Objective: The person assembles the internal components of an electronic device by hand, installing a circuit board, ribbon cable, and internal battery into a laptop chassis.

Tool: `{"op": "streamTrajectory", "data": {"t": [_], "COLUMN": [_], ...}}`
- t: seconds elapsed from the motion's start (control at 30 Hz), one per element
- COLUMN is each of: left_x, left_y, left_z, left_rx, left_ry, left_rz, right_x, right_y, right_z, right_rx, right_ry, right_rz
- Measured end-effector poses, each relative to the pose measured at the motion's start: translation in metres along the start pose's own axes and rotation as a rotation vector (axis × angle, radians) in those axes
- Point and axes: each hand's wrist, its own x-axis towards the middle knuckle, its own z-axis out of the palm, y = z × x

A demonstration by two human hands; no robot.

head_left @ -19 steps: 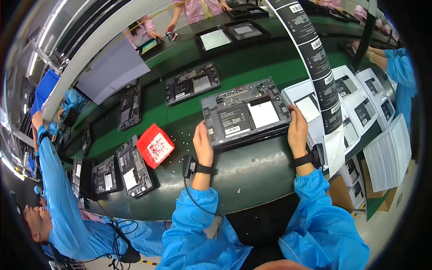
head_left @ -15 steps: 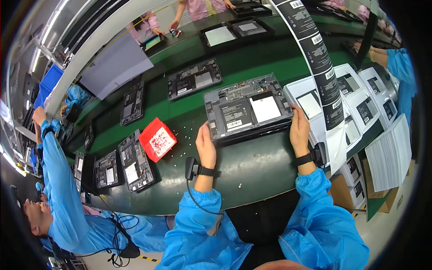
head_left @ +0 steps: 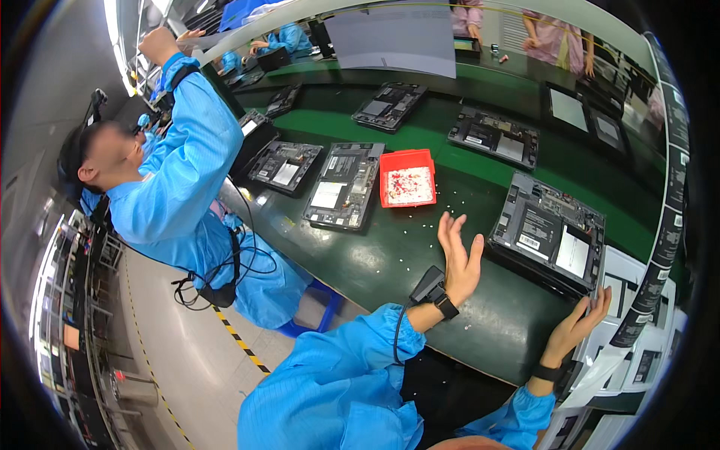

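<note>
An opened tablet housing (head_left: 544, 225) with a circuit board, a black battery and a white panel lies on the green workbench, stacked on other dark housing parts. Left of it, apart from the stack, is my left hand (head_left: 460, 261), raised with fingers spread and nothing in them. My right hand (head_left: 576, 327) is at the stack's near right corner, fingers stretched along its side; whether they touch it is hard to tell. A red bin (head_left: 409, 180) of tiny white and red pieces stands left of my left hand, with white bits scattered nearby.
Further opened tablets (head_left: 341, 187) lie along the bench (head_left: 375, 262) to the left and far side. White trays (head_left: 630, 330) stand at the right, behind a hanging label strip (head_left: 660, 247). A co-worker in blue (head_left: 180, 180) is close on my left, an arm raised.
My view has turned left, so the bench appears shifted right. My left hand has come off the tablet stack and opened; my right hand has slid to its near right corner, fingers straightened.
</note>
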Motion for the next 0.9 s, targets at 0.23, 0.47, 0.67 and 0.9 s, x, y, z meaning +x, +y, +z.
{"op": "streamTrajectory", "data": {"t": [0.23, 0.47, 0.67, 0.9], "left_x": [-0.042, -0.199, -0.168, -0.127], "left_y": [0.010, 0.035, 0.021, 0.029], "left_z": [-0.012, -0.150, -0.213, -0.162], "left_rx": [0.032, -0.223, -0.136, 0.206], "left_ry": [-0.248, -1.099, -1.601, -1.726], "left_rz": [0.705, 0.443, 0.073, 0.039], "right_x": [-0.040, -0.186, -0.214, -0.157], "right_y": [-0.047, -0.048, -0.055, -0.076], "right_z": [-0.006, -0.101, -0.151, -0.117], "right_rx": [0.108, 0.432, 0.468, 0.535], "right_ry": [-0.105, -0.505, -1.093, -1.319], "right_rz": [-0.330, -0.299, -0.105, -0.015]}}
